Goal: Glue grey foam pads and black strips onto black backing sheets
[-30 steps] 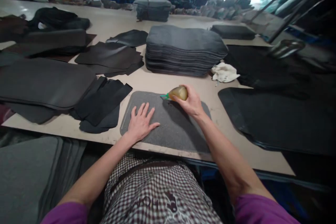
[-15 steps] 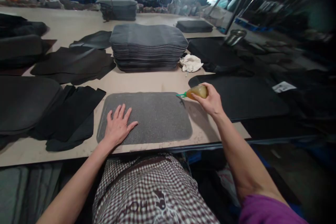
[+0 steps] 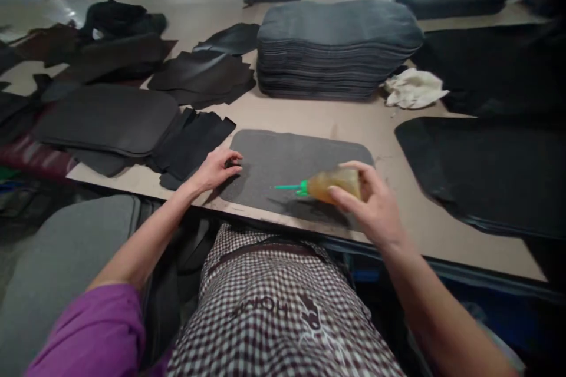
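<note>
A grey mat piece with rounded corners lies on the table in front of me. My right hand is wrapped around a squeeze bottle of amber liquid with a green nozzle. The bottle is tilted on its side above the mat's right half, its nozzle pointing left. At the mat's left edge is my left hand, fingers bent and thumb apart, with nothing visible in it. Whether its fingertips touch the mat, I cannot tell.
Behind the mat stands a tall stack of grey mats. A crumpled white cloth lies beside it. Dark sheets cover the right side, and black pieces with more mats are at left. The table's front edge runs near my apron.
The bottle has moved from the mat's far right corner to over its right half, nearer me. My left hand has lifted from lying flat to the left edge. The view has turned left.
</note>
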The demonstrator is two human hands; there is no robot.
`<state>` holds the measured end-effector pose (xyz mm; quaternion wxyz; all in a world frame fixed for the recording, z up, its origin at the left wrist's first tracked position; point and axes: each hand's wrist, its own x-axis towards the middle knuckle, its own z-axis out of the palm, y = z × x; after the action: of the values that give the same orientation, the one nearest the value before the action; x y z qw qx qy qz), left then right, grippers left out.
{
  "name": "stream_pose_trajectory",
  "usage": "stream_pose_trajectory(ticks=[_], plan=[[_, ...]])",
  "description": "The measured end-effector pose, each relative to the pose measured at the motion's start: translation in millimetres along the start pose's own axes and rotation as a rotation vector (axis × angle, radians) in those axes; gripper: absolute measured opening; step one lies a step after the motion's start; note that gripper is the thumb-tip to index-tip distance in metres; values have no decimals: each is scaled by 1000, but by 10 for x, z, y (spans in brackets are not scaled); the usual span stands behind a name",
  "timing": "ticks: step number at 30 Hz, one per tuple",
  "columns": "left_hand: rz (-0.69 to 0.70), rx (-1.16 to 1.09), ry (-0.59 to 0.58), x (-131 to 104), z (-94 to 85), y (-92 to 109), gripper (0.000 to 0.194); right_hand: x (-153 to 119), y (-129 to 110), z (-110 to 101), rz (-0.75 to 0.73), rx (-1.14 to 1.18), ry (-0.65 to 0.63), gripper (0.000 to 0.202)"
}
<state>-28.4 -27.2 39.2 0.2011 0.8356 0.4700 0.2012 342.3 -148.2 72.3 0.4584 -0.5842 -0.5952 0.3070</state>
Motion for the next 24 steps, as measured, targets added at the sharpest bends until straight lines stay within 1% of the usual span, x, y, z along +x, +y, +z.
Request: stream_pose_trajectory(ticks=[2,4,6,8,9,11,14,17,20,24], plan=[[-28,70,-80,-86,-101,-85,31,-43,-160,434,-98,-27,-120,49],[-44,129,-142,-161,-131,-141,38,-47,-273,816,-194,-37,-161,46],[-59,179,-168,-215,-115,-172,43,-25,-342,1117,-284,-35,-177,44],[-72,211,-179,-246,-86,-186,45,1,-383,1323,-354,-46,-206,43],[-78,220,-182,-254,-72,-189,45,11,-398,1389,-380,-61,-226,43],[-89,225,-186,-260,-55,-189,44,20,-423,1454,-416,-95,-253,42],[-106,222,-192,-253,-50,-186,44,19,-455,1403,-442,-127,-279,42],[-116,230,-200,-241,-57,-190,46,13,-466,1220,-425,-155,-305,41],[-107,260,-201,-230,-54,-221,47,6,-433,948,-385,-185,-313,41],[-92,301,-196,-208,-31,-291,49,-25,-309,501,-329,-225,-302,44]])
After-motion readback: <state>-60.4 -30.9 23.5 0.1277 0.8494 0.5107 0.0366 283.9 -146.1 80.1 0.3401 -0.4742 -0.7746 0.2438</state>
